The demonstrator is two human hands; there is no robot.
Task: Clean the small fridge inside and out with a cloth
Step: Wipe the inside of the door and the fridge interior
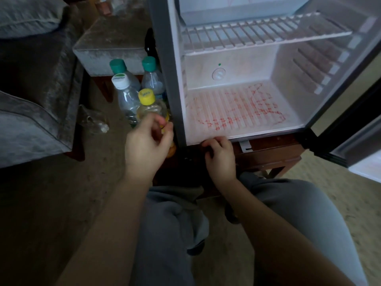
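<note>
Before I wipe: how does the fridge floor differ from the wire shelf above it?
The fridge floor is a solid ribbed panel; the wire shelf is an open grid of bars. The floor is streaked with red marks; the shelf shows none. Both are white and carry no items.

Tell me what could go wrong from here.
The left hand is close to the yellow-capped bottle; a knock could topple the clustered bottles beside the fridge. No cloth is in view, so the red marks on the fridge floor may get smeared by bare fingers.
</note>
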